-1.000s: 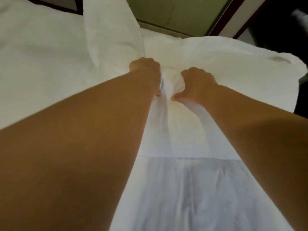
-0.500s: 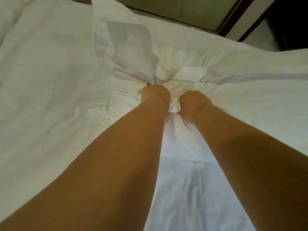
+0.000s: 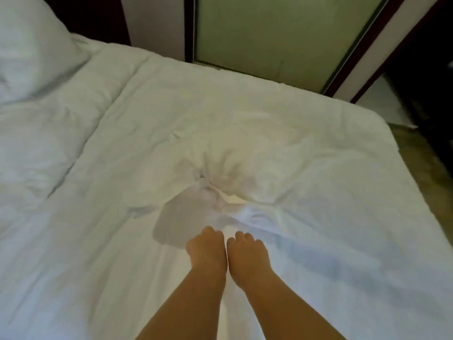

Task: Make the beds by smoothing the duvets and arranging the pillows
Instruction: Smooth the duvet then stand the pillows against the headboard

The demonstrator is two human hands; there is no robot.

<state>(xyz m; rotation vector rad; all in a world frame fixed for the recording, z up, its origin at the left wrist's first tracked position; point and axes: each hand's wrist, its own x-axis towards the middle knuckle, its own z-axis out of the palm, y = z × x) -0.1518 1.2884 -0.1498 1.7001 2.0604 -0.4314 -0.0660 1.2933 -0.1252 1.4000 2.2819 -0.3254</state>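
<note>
your two bare forearms reach in from the bottom edge, side by side. your left hand and right hand sit knuckles up, nearly touching each other, fingers curled down into the white duvet. whether they pinch cloth underneath you cannot tell from here, since the backs of the hands hide the fingertips. the duvet covers the whole bed around them. just beyond your hands it bunches into a gathered knot of folds, with creases fanning out from it and a flatter grey-shadowed flap to its left. farther left a long crease runs diagonally up the cover. at the far left corner a white pillow lies against the duvet's edge. past the bed's far side stands a pale green panel in a dark frame, and a dark strip of floor shows on the right.
</note>
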